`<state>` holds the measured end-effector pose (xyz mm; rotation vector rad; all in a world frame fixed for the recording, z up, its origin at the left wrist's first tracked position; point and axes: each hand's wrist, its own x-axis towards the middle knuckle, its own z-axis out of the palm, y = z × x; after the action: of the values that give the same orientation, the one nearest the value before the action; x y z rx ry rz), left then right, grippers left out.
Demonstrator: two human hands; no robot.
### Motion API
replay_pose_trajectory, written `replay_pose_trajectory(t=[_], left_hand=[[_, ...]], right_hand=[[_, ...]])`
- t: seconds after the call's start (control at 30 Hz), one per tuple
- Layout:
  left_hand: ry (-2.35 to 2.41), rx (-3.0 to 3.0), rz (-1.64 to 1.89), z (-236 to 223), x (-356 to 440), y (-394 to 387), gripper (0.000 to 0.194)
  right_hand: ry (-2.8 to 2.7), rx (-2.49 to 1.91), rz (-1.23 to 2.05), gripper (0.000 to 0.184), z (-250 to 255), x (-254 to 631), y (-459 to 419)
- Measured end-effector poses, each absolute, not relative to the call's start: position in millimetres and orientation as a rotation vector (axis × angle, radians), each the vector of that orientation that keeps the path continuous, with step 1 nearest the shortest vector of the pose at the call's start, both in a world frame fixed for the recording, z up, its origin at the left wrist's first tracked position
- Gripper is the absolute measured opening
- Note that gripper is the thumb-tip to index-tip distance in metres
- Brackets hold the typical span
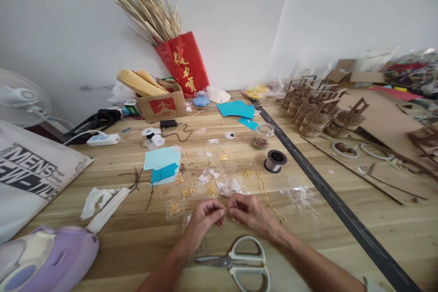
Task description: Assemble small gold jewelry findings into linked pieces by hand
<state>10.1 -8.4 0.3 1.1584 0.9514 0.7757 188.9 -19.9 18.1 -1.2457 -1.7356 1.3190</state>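
Note:
My left hand (207,216) and my right hand (247,210) meet at the front of the table, fingertips nearly touching. Both are closed in a pinch around a tiny gold-coloured piece (226,210), perhaps a small ring; its exact shape is too small to make out. Just below them lie scissors (227,261) with pale handles, blades pointing left. To the right of my right hand runs a gold chain (265,191). Beyond my fingers are little bags of gold findings (188,191) and silver-coloured pieces (232,186).
A spool of clear line (275,161) and a jar of beads (260,142) stand right of centre. Light blue paper (161,159) lies to the left. Small bamboo baskets (315,107) crowd the back right, beyond a dark strip (318,185). A purple appliance (65,260) sits front left.

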Motion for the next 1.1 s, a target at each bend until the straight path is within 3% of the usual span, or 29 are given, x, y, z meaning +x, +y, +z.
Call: replay_pose_trajectory(t=[0.33,0.67,1.1], left_hand=[[0.974,1.137,0.778,2.2,12.1,-9.3,0.025],[0.943,1.116,0.790,2.5,12.7,-8.1,0.024],[0.883,1.116,0.776,-5.1,9.7,-8.6,0.019]], right_hand=[[-1.651,-1.160,1.430,0.005,7.2,189.5,-19.7],[-1.455,-1.029,1.610,0.023,5.1,186.9,-16.9],[-1.418,-1.002,1.673,0.027,11.0,187.8,-17.0]])
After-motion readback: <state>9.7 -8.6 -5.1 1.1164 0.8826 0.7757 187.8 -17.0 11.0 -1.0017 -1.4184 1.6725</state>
